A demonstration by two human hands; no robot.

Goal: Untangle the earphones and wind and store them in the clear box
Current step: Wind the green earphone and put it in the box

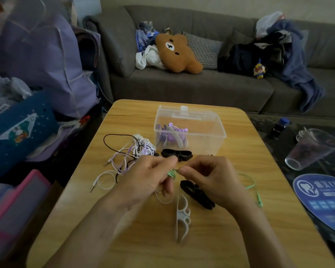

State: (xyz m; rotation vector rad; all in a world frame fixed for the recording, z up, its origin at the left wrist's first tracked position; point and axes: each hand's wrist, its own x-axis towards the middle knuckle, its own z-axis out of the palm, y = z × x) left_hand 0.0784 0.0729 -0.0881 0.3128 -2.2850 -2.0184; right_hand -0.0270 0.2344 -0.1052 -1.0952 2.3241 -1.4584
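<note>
Over the wooden table (230, 238) the person's two hands meet close together. The left hand (149, 178) has its fingers curled round a small bundle of green earphone cable (171, 174), with loops showing between the fingertips. The right hand (207, 176) pinches the same cable just beside that bundle. From under the right hand the green cable runs out across the table to the right and ends in a plug (259, 200) near the table's edge.

Behind the hands stands the clear box (205, 130), its lid raised at the back. Inside lies a purple earphone set (170, 135) wound on a winder. To the left of the box a tangle of white, lilac and black earphones (130, 153) lies on the table, one white cable looping forward to a jack plug (92, 189).

A black winder (177, 154) lies between the tangle and the box. Another black winder (197, 193) sits under the right hand, and a white winder (182, 215) lies nearer the person.
</note>
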